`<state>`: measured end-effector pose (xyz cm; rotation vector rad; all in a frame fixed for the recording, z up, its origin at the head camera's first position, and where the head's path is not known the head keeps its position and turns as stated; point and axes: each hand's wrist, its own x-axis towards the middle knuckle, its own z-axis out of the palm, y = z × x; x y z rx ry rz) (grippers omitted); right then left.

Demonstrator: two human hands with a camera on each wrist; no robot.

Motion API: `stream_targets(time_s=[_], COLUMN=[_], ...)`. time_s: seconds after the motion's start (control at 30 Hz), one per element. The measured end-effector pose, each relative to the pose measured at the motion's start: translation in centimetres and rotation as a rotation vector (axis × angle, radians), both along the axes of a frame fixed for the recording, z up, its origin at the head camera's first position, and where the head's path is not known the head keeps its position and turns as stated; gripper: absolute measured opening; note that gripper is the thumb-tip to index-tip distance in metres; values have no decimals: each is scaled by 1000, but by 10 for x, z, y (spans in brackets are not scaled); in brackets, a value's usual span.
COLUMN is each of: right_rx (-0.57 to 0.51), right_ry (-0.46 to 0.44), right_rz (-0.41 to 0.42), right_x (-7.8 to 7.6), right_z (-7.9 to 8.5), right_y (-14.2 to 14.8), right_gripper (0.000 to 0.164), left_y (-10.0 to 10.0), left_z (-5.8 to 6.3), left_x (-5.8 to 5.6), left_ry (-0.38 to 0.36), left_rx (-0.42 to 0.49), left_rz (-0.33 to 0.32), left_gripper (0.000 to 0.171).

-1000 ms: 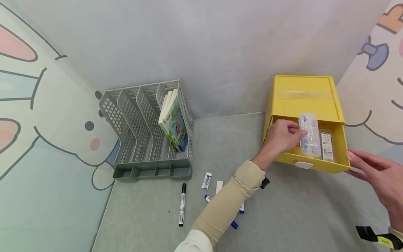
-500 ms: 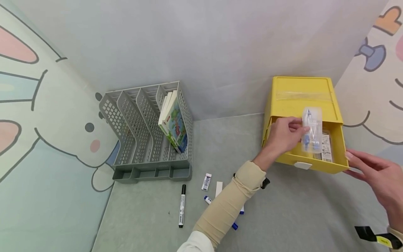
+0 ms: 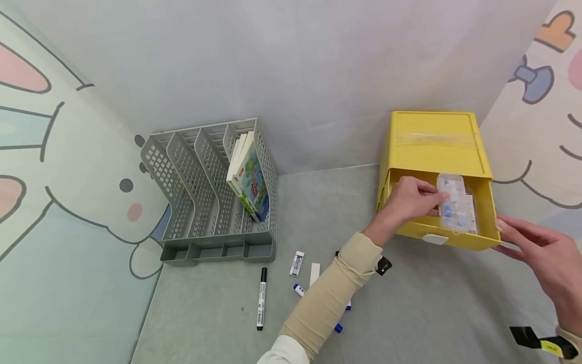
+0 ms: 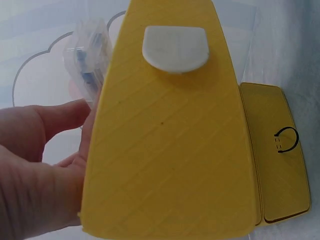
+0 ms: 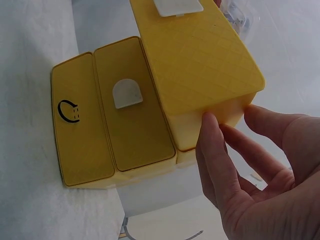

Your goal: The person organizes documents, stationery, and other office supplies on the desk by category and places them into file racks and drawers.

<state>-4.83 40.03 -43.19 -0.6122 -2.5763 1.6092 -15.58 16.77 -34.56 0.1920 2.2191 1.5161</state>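
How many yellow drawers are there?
3, stacked up: the open top drawer, touched by the right hand; the shut middle drawer with a white tab; and the shut bottom drawer with a black loop. None seems hidden.

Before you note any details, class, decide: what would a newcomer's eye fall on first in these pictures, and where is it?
Probably the bright yellow drawer unit at the right of the head view, its top drawer pulled open. There, the left hand holds a clear plastic case while the right hand touches the drawer's side. Left of centre, a grey rack holds colourful books in its rightmost slot.
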Motion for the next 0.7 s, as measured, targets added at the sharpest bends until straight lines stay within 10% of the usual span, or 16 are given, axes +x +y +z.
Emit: stream_targets(time_s=[0.33, 0.7], right_rx=[16, 16], right_ry=[-14, -10], right_rz=[-1, -6], right_x=[0, -1], right_z=[0, -1], right_y=[-1, -1], right_gripper=[57, 57], left_y=[8, 16], left_z=[-3, -17], left_x=[-7, -13], left_ry=[-21, 228], left_rx=[-147, -366], left_rz=[75, 71], left_gripper=[16, 34])
